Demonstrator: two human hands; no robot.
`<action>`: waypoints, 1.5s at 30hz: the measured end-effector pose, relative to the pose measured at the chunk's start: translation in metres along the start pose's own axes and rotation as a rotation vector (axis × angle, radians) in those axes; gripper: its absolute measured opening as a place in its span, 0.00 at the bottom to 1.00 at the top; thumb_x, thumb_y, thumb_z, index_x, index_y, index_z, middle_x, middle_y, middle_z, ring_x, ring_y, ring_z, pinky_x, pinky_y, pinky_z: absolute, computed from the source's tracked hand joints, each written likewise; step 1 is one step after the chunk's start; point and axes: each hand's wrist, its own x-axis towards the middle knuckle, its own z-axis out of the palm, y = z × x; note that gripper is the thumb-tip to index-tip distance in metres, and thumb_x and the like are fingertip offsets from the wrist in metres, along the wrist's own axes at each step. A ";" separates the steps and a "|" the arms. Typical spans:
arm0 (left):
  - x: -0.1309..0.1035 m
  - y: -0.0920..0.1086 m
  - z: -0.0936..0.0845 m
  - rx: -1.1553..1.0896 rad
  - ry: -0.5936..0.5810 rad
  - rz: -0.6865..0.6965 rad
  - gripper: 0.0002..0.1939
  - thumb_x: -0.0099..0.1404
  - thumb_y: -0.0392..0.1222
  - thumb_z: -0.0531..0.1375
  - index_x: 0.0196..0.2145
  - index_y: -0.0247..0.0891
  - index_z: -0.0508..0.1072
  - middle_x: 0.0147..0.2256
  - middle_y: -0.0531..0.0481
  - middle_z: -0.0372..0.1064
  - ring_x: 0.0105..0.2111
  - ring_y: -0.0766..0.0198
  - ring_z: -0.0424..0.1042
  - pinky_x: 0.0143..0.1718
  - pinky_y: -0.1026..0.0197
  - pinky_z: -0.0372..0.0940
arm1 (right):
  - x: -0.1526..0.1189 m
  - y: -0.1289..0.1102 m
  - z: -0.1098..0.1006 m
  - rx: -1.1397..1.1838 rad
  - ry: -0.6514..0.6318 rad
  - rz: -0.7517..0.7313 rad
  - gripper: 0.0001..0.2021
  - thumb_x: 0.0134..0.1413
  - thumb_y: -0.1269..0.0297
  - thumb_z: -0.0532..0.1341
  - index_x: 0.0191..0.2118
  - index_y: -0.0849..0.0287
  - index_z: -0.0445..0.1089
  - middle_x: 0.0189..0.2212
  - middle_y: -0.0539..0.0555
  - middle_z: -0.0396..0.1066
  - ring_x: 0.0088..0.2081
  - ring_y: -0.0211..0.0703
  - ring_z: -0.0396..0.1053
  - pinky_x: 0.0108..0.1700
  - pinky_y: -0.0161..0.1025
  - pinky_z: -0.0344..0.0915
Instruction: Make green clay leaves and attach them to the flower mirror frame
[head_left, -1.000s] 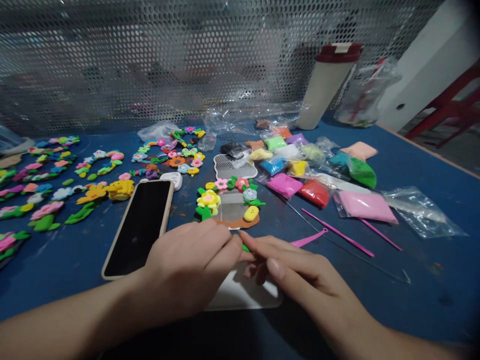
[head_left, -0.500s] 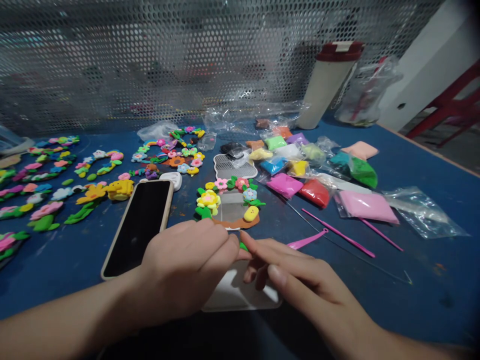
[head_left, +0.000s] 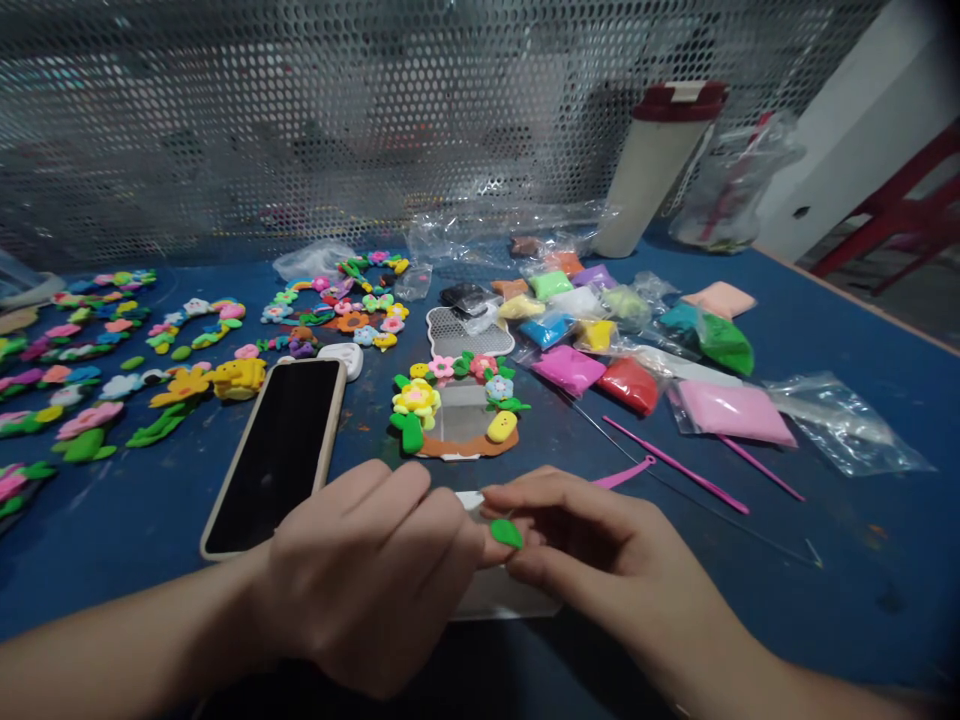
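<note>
A small green clay leaf (head_left: 507, 534) rests against a fingertip of my left hand (head_left: 375, 570), whose other fingers are curled closed with the back of the hand up. From the other side, the thumb and fingers of my right hand (head_left: 607, 555) close around the same leaf. Below both hands lies a whitish board (head_left: 502, 597), largely covered by them. Just beyond them is a clay-decorated frame (head_left: 472, 445) with a brown lower edge, flowers, leaves and a yellow oval piece (head_left: 502, 427) with a face.
A phone (head_left: 277, 455) lies left of the frame. Several finished clay flower frames (head_left: 199, 328) spread across the left side. Bagged clay packs (head_left: 574, 370), pink sculpting tools (head_left: 675, 465) and a thin wire (head_left: 697, 500) lie right. A tumbler (head_left: 660, 170) stands by the perforated metal panel (head_left: 300, 120).
My hands have shifted slightly toward me. The green leaf, mostly hidden before, now shows on the fingertip, and my right thumb has moved in beneath it.
</note>
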 end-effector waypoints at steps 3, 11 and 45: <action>-0.001 0.001 -0.006 0.070 0.065 0.134 0.08 0.63 0.33 0.58 0.26 0.34 0.72 0.20 0.52 0.67 0.24 0.61 0.67 0.21 0.58 0.55 | 0.000 -0.001 0.002 -0.028 -0.031 0.006 0.04 0.47 0.64 0.67 0.30 0.57 0.77 0.29 0.52 0.75 0.33 0.41 0.70 0.36 0.35 0.66; 0.002 0.009 -0.017 0.062 -0.048 0.095 0.05 0.62 0.31 0.60 0.28 0.34 0.74 0.24 0.52 0.71 0.26 0.62 0.70 0.23 0.58 0.62 | -0.001 -0.001 -0.002 0.089 -0.017 0.054 0.05 0.47 0.63 0.67 0.31 0.56 0.77 0.28 0.50 0.73 0.31 0.39 0.68 0.34 0.34 0.63; 0.024 -0.001 0.001 -1.001 -0.207 -0.847 0.02 0.55 0.36 0.65 0.26 0.41 0.76 0.22 0.61 0.61 0.21 0.75 0.58 0.21 0.74 0.53 | -0.005 0.002 -0.003 0.084 0.072 -0.015 0.10 0.45 0.70 0.68 0.32 0.52 0.67 0.24 0.42 0.70 0.27 0.31 0.68 0.29 0.26 0.63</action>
